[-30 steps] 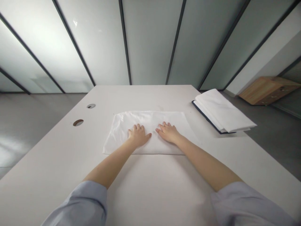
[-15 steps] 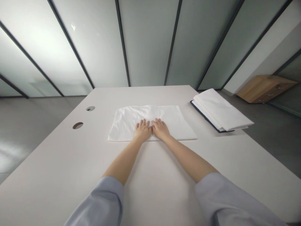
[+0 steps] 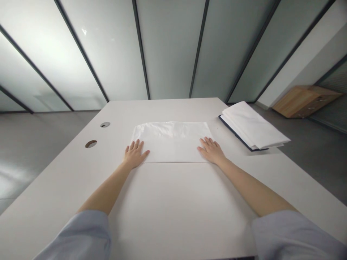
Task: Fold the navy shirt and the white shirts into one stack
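Observation:
A thin white sheet, glossy like plastic film or a flat bag (image 3: pixel 172 144), lies flat on the white table (image 3: pixel 176 202) in front of me. Its far half shows small creases, while the near half looks smooth. My left hand (image 3: pixel 135 153) rests palm down on the sheet's near left corner, fingers spread. On the near right part, my right hand (image 3: pixel 211 150) lies flat in the same way, thumb pointing inward. Neither hand grips anything. The corners under both hands are hidden.
At the table's right edge lies a folded white stack (image 3: pixel 253 126) on a dark blue layer, jutting past the edge. Two round holes, one farther (image 3: pixel 105 124) and one nearer (image 3: pixel 91 144), pierce the tabletop at left. A wooden cabinet (image 3: pixel 306 101) stands on the floor beyond.
My hands have slid apart from the sheet's middle, the left outward to the left and the right outward to the right. The near half of the sheet looks smoother.

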The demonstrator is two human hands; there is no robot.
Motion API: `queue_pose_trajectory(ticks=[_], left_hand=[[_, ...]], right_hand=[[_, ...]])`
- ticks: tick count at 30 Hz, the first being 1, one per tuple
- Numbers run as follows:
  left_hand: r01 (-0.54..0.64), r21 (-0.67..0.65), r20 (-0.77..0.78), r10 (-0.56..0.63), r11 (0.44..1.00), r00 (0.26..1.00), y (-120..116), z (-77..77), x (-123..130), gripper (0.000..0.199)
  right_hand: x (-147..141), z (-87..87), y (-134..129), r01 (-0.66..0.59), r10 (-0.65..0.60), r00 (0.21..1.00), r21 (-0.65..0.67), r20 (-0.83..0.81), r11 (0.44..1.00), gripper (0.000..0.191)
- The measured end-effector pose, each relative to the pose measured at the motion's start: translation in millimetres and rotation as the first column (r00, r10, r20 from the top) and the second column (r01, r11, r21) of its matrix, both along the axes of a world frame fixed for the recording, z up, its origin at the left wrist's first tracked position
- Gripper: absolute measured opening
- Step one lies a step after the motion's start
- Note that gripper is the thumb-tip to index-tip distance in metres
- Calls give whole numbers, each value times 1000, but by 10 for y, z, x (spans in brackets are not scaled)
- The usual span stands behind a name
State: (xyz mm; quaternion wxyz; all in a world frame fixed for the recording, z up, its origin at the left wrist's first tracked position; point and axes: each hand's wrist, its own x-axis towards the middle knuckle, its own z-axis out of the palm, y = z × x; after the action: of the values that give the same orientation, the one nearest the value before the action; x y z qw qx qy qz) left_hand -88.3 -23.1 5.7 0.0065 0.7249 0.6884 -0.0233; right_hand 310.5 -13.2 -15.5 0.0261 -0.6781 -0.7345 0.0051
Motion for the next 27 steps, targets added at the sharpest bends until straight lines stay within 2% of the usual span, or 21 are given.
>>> queue_pose_trajectory(ticks=[4, 8, 11, 13, 15, 18, 21, 23, 25, 27], left_hand=[[1, 5, -24, -1, 1000, 1000, -53, -5, 70, 75], [61, 51, -98, -55, 997, 994, -173, 51, 159, 77], [126, 71, -139, -115, 990, 984, -226, 153, 222, 75], [204, 70, -118, -195, 976, 974, -215, 196, 265, 69], [320, 70, -69, -316, 945, 946, -173, 186, 306, 65], [402, 30, 6, -402, 915, 916, -83, 95, 368, 66], [326, -17, 48, -325, 945, 945, 6, 12, 450, 68], [262, -19, 55, -261, 965, 964, 54, -6, 536, 70], [187, -13, 50, -186, 982, 981, 84, 2, 660, 72], [98, -5, 35, -98, 995, 995, 85, 25, 817, 73]], right_hand=[[58, 0, 126, -51, 51, 999, 10, 0, 999, 65], [138, 56, 384, -121, 121, 993, 38, 5, 992, 62], [149, 126, 588, -54, 51, 998, 89, 38, 995, 67], [63, 170, 670, 20, -28, 998, 163, 47, 986, 69], [-116, 204, 674, 32, -42, 999, 244, 35, 969, 64], [-489, 232, 522, -96, 102, 995, 288, -7, 953, 53], [-823, 238, 273, -302, 323, 945, 239, -55, 923, 48], [-949, 228, 136, -401, 425, 902, 214, -79, 891, 46], [-990, 203, 65, -423, 451, 886, 210, -107, 882, 43], [-964, 167, 68, -360, 395, 907, 218, -147, 907, 41]])
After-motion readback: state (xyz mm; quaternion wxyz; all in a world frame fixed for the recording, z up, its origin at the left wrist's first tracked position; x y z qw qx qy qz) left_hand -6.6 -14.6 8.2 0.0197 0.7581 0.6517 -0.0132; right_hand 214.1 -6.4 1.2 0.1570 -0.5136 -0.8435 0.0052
